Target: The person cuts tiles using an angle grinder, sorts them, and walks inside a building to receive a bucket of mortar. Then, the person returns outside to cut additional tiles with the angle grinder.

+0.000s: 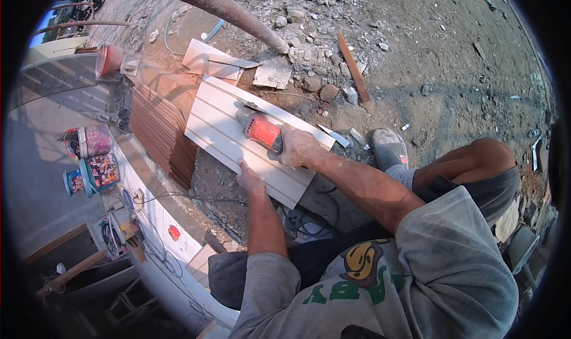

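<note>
Reaching in from the right with the elbow slightly bent, the right forearm is angled across the near right end of the panel (220, 113). The left forearm is held straighter, pointing away from the body, and the left hand (250, 178) is laid at the panel's near long edge, one finger extended on its face; whether the other fingers are curled under the edge cannot be told. By the right hand (297, 146), the rear of the red grinder (263, 133) is gripped, its head and disc pointed toward the far long edge. Whether the panel is touched by the disc cannot be seen. The panel is set aslant on the ground, its near right corner close to a dark cable (328, 214). At its left end, little room is left by the brown stack (157, 131); at its right, a gap is kept from the shoe (389, 148). Past the far edge, offcuts (205, 56) are crowded near the left corner, while wider ground (452, 71) is spread to the right, strewn with rubble (312, 82) and crossed by a wood strip (353, 68).
</note>
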The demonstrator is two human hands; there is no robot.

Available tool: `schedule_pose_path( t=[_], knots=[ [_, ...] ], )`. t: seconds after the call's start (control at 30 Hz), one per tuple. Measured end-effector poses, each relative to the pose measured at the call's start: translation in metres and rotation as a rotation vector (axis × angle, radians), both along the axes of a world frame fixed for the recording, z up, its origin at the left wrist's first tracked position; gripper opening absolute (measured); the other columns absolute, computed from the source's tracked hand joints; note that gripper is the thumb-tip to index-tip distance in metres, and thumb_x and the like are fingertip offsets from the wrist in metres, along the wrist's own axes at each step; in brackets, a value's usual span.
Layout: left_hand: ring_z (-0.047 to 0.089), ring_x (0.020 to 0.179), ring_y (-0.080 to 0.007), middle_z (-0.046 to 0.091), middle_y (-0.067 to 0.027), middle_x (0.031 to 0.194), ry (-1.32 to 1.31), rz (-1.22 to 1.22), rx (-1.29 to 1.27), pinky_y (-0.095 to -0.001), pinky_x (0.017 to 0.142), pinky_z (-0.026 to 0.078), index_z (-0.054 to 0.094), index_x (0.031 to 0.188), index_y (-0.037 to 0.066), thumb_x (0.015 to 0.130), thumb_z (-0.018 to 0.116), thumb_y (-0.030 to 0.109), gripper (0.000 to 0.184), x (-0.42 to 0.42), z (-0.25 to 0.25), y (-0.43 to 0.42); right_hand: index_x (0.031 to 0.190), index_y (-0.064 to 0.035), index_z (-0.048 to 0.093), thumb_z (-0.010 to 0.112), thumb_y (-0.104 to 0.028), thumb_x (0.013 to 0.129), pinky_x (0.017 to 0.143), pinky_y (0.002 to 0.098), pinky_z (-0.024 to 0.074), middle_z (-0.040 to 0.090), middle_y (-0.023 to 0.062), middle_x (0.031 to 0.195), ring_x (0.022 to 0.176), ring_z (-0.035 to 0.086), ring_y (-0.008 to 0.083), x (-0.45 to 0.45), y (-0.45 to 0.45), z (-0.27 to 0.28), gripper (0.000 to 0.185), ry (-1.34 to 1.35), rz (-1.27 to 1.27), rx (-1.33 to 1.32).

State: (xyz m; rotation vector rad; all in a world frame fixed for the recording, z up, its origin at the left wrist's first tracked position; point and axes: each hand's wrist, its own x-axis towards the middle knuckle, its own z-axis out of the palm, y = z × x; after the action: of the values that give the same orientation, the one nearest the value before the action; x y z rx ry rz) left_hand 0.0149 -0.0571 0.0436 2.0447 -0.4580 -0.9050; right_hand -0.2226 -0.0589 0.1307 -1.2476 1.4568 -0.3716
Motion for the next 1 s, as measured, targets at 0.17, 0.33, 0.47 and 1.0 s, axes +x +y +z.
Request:
schedule_pose_path(
  t=[0.17,0.33,0.47,1.0],
  knots=[
    [0.06,0.098,-0.0377,0.049,-0.0315,0.121,0.002,-0.02,0.027,-0.0492,0.075,0.055,0.036,0.123,-0.021,0.083,0.065,0.049,0.086,0.008,-0.007,0.001,0.113,0.0056,0.047,0.07,-0.034,0.074,0.08,0.0439,0.0494,0.065,0.0254,0.092,0.091,0.064,0.0388,-0.002,0.002,-0.001,0.059,0.0,0.004,-0.014],
    [0.059,0.099,-0.0382,0.049,-0.0315,0.121,0.03,-0.015,-0.001,-0.0503,0.074,0.055,0.035,0.124,-0.021,0.082,0.066,0.05,0.088,0.008,-0.006,0.0,0.112,0.0059,0.046,0.068,-0.03,0.074,0.079,0.0442,0.0499,0.065,0.0257,0.091,0.09,0.065,0.0386,-0.001,0.003,-0.003,0.057,0.0,0.008,-0.037],
    [0.059,0.099,-0.0382,0.049,-0.0313,0.121,0.037,-0.01,-0.008,-0.0499,0.074,0.055,0.034,0.124,-0.021,0.082,0.066,0.049,0.088,0.004,-0.002,0.001,0.113,0.0062,0.046,0.068,-0.029,0.073,0.079,0.0442,0.0498,0.065,0.026,0.091,0.09,0.065,0.0386,-0.003,0.005,0.002,0.057,-0.007,0.004,-0.049],
    [0.06,0.097,-0.0377,0.05,-0.0295,0.119,0.087,0.013,-0.044,-0.0518,0.071,0.055,0.035,0.123,-0.019,0.084,0.067,0.045,0.081,0.001,-0.001,0.0,0.113,0.0055,0.046,0.068,-0.029,0.071,0.081,0.0429,0.05,0.065,0.0251,0.093,0.093,0.064,0.0379,-0.005,0.01,0.0,0.059,0.008,0.012,-0.037]
  ],
)
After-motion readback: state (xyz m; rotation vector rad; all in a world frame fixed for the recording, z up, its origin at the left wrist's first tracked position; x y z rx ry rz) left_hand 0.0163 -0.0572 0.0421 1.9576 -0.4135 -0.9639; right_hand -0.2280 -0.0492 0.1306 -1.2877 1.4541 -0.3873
